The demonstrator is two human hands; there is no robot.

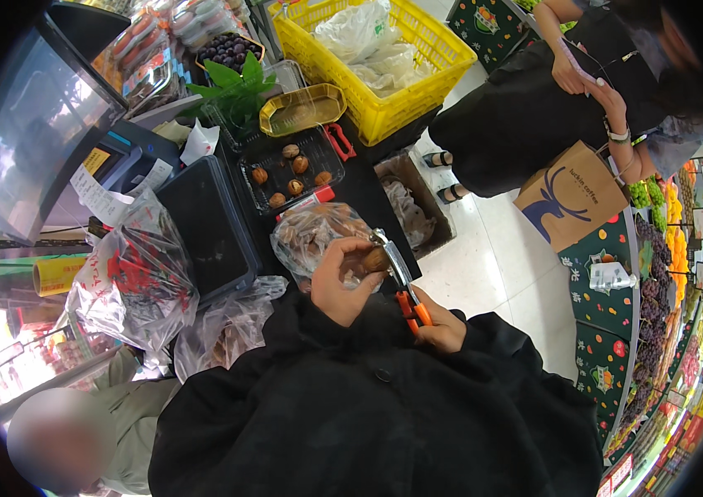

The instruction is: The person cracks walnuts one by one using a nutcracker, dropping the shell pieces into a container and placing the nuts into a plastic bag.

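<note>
My left hand [342,289] holds a brown walnut [376,259] between thumb and fingers. Against the walnut's right side lie the metal jaws of nutcracker pliers [396,261], whose orange handles are in the grip of my right hand [443,324]. Just beyond my left hand, a clear plastic bag [317,223] full of walnuts rests on the black counter [360,180]. Farther off, a clear-lidded black plastic tray [264,196] contains several walnuts, some with cracked shells. A red-capped marker [323,194] lies between bag and tray.
Red-handled pliers [340,141] lie beside a gold tray [326,96]. A yellow crate [382,118] with plastic bags stands behind. Left are a black weighing scale [205,223] and a plastic bag [140,273]. A cardboard bin [429,239] sits right; another person [525,112] stands beyond.
</note>
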